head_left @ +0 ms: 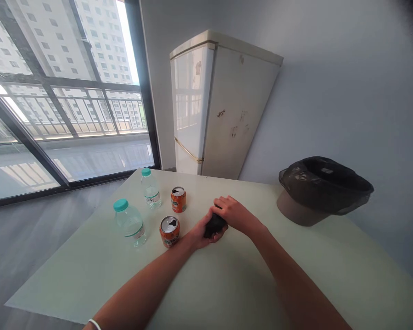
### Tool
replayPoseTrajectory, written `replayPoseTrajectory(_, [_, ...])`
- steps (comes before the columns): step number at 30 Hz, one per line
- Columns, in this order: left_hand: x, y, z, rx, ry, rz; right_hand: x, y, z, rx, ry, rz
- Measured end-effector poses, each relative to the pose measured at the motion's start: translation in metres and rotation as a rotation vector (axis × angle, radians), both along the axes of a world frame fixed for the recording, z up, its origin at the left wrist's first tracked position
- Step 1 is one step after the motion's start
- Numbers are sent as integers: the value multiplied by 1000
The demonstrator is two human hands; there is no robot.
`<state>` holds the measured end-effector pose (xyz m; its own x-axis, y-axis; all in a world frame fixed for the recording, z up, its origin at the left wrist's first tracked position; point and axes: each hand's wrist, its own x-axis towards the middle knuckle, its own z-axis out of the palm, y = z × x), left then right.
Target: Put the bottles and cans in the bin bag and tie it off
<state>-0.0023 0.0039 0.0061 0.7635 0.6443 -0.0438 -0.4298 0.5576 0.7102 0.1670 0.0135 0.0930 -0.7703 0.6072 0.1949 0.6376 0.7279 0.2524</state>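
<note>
My left hand (pixel 205 234) is closed around a small, dark black object (pixel 214 224), whose exact kind I cannot make out. The fingers of my right hand (pixel 233 211) curl over the far end of the same object, touching my left hand. Beside my left wrist stands an opened orange drink can (pixel 170 233). A second orange can (pixel 178 200), also with its mouth open, is upright a little farther back. Two clear plastic bottles with teal caps, one nearer (pixel 129 222) and one farther (pixel 150 189), stand left of the cans.
A bin (pixel 294 208) lined with a black bag stands on the right of the pale table (pixel 89 270). Beyond the table's far edge is a white fridge (pixel 241 110), with a grey wall (pixel 347 101) to its right. Glass sliding doors (pixel 75 110) are at left.
</note>
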Motion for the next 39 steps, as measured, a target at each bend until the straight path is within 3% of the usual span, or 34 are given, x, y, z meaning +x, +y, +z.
replayPoseTrajectory(3, [0, -5, 4, 67, 33, 58, -1, -8, 14, -135, 27, -25])
replayPoseTrajectory(8, [-2, -7, 6, 51, 93, -10, 28, -27, 59, -711, 262, 26])
replayPoseTrajectory(11, [-4, -7, 6, 102, 100, -55, 39, -32, 73, -908, 402, -46])
replayPoseTrajectory(14, [-4, -7, 6, 143, 71, -115, 34, -30, 71, -967, 528, -133])
replayPoseTrajectory(20, [-2, -7, 4, 199, -13, -242, 19, -27, 64, -1002, 477, -53])
replayPoseTrajectory(24, [-1, -8, 3, 317, 144, -287, 19, -34, 67, -956, 409, -73])
replayPoseTrajectory(28, [1, -9, 2, 399, 308, -218, 10, -40, 62, -967, 381, -47])
replayPoseTrajectory(33, [2, -13, 7, 396, 264, -271, -2, -36, 52, -1020, 369, -134])
replayPoseTrajectory(39, [3, -14, 11, 278, 299, -248, 13, -32, 56, -980, 536, -287])
